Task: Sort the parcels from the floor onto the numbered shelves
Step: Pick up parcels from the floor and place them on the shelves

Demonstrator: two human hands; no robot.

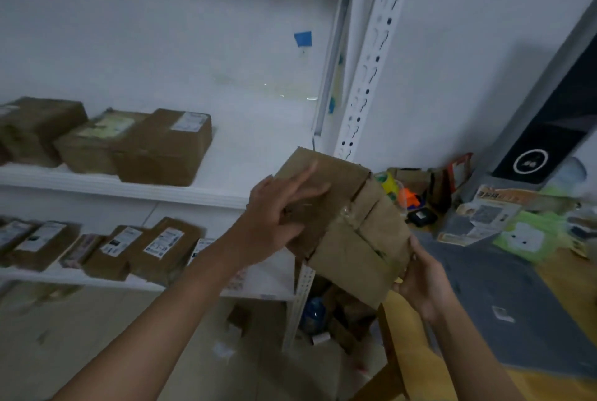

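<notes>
Two hands: both on one brown box (349, 232), carried in the air before the white shelving, just off the right end of the boards.
Left hand (277, 210): laid flat on the box's top face, fingers straight and spread. It steadies rather than grips.
Right hand (420, 278): cupped round the lower right corner, thumb up the side, apparently taking the weight.
Box tilt: one corner points down. It is probably being turned to find a label, since none shows on the faces in view.
Upper shelf (181, 194): three brown parcels (161, 148), all toward its left, so the box would likely go to their right.
Lower shelf (97, 281): a close row of labelled parcels (161, 245) along most of its length.
Post (371, 55): the perforated upright stands just behind the box and could catch a corner on the way in.
Floor, right: bright clutter (523, 236) and a dark panel (549, 129), apart from the box.
Shelf numbers: none legible, too blurred.
</notes>
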